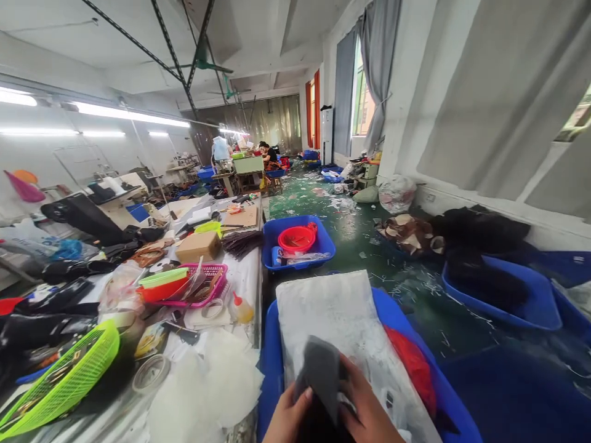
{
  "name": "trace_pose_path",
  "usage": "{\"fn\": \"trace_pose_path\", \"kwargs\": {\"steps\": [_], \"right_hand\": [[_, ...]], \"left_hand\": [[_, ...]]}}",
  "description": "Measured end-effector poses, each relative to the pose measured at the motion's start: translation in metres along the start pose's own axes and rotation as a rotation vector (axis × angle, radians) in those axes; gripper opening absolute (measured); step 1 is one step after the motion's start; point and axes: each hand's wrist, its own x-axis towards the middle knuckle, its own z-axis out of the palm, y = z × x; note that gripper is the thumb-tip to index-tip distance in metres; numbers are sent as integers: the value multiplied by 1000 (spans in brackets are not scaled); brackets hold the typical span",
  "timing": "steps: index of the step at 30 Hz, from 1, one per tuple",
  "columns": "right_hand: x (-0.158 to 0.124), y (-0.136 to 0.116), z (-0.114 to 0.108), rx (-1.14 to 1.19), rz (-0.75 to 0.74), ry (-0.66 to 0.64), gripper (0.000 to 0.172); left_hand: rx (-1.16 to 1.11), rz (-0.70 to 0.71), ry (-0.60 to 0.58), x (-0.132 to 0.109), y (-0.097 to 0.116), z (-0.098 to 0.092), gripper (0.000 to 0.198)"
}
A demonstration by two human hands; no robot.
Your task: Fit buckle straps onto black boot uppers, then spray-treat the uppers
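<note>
Low in the head view, both my hands grip a dark grey, flat piece of material (322,369), its kind unclear. My left hand (287,418) has its thumb pressed on the near left side. Around the right edge curl the fingers of my right hand (362,403), partly hidden behind the piece. A darker black part hangs below, between the hands. Beneath them a white board or sheet (327,295) lies across a large blue tub (272,344). Red cloth (410,363) shows inside the tub on the right.
At left, a long cluttered worktable (249,271) carries a green mesh basket (87,375), a pink basket (224,277), a tape roll (151,373), a glue bottle (242,307) and white sheets (207,387). Further blue tubs (330,237) stand on the scrap-littered floor. A person (269,154) sits far back.
</note>
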Motion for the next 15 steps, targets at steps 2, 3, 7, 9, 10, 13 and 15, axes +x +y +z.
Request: {"fn": "trace_pose_path", "kwargs": {"steps": [2,3,7,9,10,13,15], "right_hand": [[-13,-6,-18,-31,-108,-62,48],[-19,-8,-26,-20,-144,-105,56],[-32,-13,-55,-84,-88,-106,60],[-39,-11,-75,-172,-15,20,31],[-42,-8,-87,-194,7,88,27],[-56,7,-135,-173,9,215,31],[-65,21,-175,-195,-12,201,32]], "left_hand": [[-116,-63,72,7,-3,16,63],[-154,-98,104,10,-4,24,63],[-86,-130,86,25,-14,60,64],[28,-77,74,31,-20,83,64],[97,-39,84,35,-23,95,63],[308,75,129,44,-35,139,54],[433,141,150,52,-47,171,45]]}}
